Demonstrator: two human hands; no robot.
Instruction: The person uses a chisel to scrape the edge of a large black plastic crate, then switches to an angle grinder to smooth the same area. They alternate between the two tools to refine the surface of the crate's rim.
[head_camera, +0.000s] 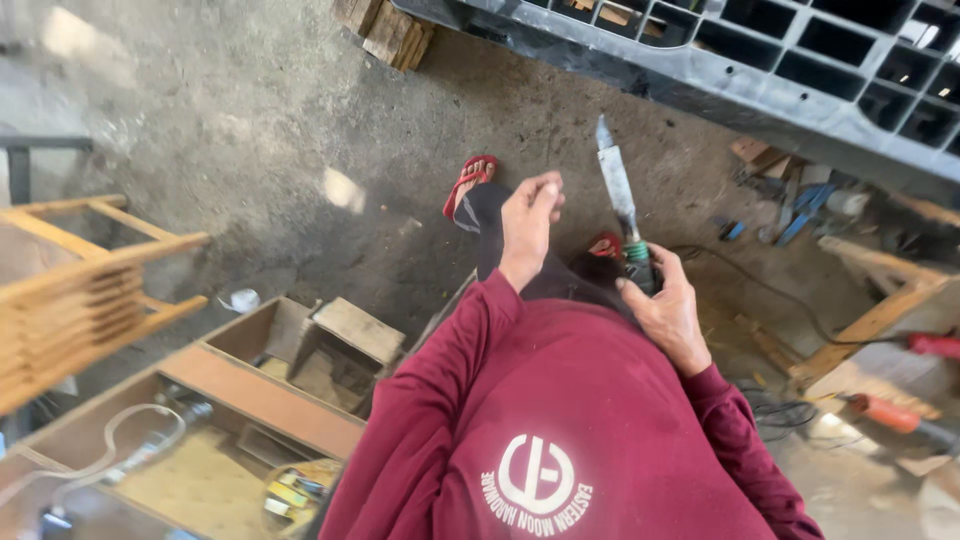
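While the right hand (668, 305) clenches the dark, green-banded handle of a chisel (620, 195), its flat metal blade points up and away over the concrete floor (250, 120), toward the grey plastic pallet (800, 70). The left hand (528, 222) holds nothing, fingers loosely curled, just beside the blade and above a red sandal (468, 183). A compartmented wooden box (255, 395) sits to the left, a wooden chair frame (80, 290) beyond it.

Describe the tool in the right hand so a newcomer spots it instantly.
Start at the maroon shirt filling the lower frame, then follow its right sleeve to the right hand. That hand grips a knife: dark handle, green band, long worn grey blade pointing up, the only blade here.
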